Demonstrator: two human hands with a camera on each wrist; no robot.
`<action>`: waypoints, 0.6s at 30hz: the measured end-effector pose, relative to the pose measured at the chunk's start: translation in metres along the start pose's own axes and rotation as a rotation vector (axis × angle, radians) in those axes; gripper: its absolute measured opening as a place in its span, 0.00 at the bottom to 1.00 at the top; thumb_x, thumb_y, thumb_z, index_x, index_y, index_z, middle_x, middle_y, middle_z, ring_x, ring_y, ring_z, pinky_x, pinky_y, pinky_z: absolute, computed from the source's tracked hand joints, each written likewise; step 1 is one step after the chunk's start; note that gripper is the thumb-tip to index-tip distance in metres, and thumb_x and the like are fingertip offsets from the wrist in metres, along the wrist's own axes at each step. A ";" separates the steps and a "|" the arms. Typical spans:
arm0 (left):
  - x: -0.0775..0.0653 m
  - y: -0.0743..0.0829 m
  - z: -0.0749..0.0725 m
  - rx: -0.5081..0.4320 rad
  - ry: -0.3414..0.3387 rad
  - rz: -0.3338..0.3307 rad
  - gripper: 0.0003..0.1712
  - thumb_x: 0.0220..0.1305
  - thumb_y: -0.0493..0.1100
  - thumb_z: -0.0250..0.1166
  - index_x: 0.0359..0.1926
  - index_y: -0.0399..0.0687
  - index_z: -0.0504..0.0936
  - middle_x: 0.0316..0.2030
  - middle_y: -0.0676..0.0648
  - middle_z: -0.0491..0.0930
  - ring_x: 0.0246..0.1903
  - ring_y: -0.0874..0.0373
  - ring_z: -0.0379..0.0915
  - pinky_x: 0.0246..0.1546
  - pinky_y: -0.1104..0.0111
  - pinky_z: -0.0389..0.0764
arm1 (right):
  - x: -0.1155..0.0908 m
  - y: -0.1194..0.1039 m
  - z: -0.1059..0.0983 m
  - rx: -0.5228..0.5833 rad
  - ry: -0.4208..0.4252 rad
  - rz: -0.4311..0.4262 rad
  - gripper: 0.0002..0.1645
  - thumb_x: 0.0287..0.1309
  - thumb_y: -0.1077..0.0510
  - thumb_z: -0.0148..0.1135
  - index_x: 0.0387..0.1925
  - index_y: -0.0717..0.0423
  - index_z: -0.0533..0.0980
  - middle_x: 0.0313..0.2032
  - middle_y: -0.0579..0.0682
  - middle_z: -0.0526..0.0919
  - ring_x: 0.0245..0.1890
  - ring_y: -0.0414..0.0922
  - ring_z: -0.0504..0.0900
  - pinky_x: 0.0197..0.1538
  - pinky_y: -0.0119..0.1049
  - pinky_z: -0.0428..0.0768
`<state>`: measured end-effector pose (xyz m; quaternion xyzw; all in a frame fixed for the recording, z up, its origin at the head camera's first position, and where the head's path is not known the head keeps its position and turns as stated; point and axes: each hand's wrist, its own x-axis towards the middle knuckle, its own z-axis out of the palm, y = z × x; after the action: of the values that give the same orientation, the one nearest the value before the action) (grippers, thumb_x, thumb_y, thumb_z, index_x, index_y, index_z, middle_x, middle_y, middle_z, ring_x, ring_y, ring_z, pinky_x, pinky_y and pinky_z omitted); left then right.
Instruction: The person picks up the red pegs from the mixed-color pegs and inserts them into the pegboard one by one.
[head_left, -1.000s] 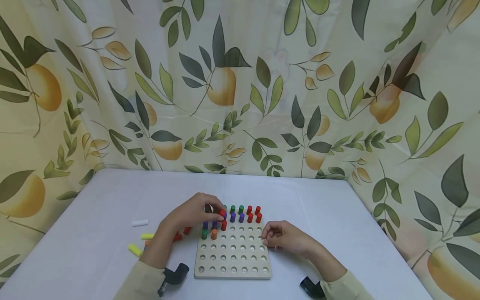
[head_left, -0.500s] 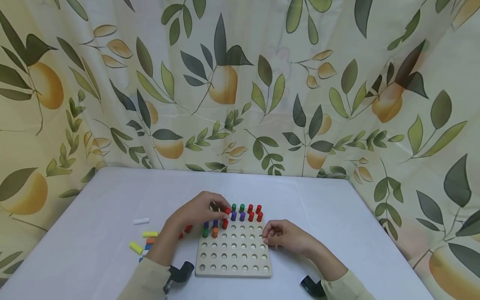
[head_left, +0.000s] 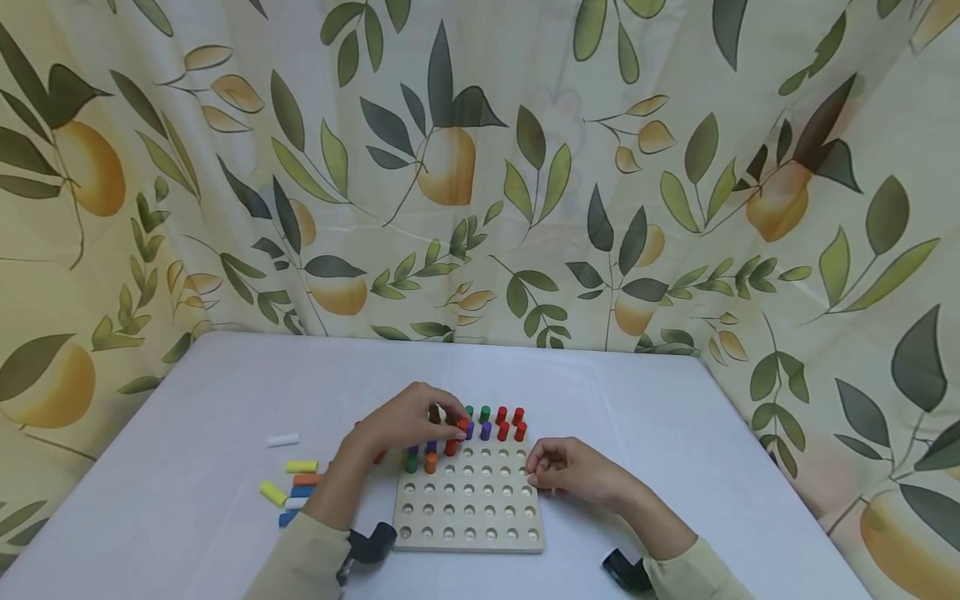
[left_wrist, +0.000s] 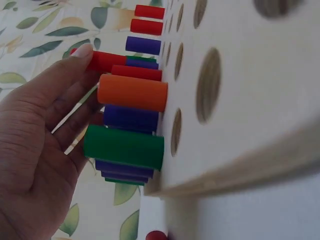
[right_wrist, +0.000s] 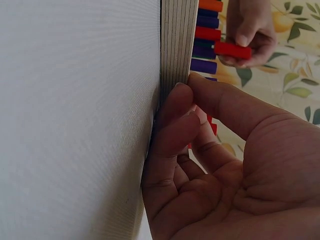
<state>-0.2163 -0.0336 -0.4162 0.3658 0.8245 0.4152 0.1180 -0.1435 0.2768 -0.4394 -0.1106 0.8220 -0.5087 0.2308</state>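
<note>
Shifted slightly rightward since the earlier frame: the left hand (head_left: 408,421), carrying a red peg (head_left: 462,426) over the far part of the pale pegboard (head_left: 459,522). Thumb and fingers are closed to the peg's width, pinching it; in the right wrist view it stands out beyond the tops of the seated pegs. The right hand (head_left: 573,472) has kept its place, thumb and curled forefinger gripping the board's right edge.

Holes in the far rows are occupied. Farthest row, visible part: two green pegs (head_left: 485,412), then two red. Second row, visible part: two purple pegs (head_left: 486,431), then two red. Third row: purple and red at left. Fourth row: one green, one orange peg (head_left: 431,463). Nearer holes show their bare bottoms.

Left of the board, on the white table (head_left: 637,400), lie loose pegs: a white peg (head_left: 282,440), yellow, orange and blue ones, with red partly hidden by the left arm.
</note>
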 end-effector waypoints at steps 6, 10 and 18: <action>0.004 0.006 0.002 -0.007 -0.004 0.015 0.12 0.65 0.44 0.75 0.47 0.47 0.90 0.38 0.61 0.85 0.37 0.55 0.77 0.41 0.63 0.80 | -0.001 0.000 0.000 0.003 0.001 0.005 0.08 0.66 0.62 0.68 0.44 0.60 0.80 0.32 0.52 0.78 0.32 0.48 0.76 0.31 0.36 0.74; 0.007 0.007 0.005 -0.025 -0.018 0.005 0.12 0.64 0.44 0.76 0.47 0.48 0.91 0.40 0.61 0.86 0.44 0.52 0.79 0.49 0.58 0.80 | -0.002 -0.001 0.000 0.001 0.004 0.011 0.08 0.66 0.62 0.68 0.44 0.60 0.79 0.32 0.52 0.78 0.32 0.48 0.76 0.31 0.36 0.74; 0.013 0.005 0.011 -0.045 -0.033 0.008 0.10 0.63 0.43 0.77 0.44 0.49 0.91 0.39 0.63 0.84 0.47 0.51 0.78 0.51 0.59 0.79 | -0.003 -0.004 0.001 -0.004 0.005 0.004 0.07 0.66 0.62 0.68 0.43 0.60 0.80 0.32 0.52 0.78 0.32 0.48 0.75 0.31 0.36 0.74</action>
<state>-0.2176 -0.0160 -0.4179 0.3731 0.8115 0.4281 0.1381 -0.1410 0.2752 -0.4352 -0.1078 0.8239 -0.5069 0.2295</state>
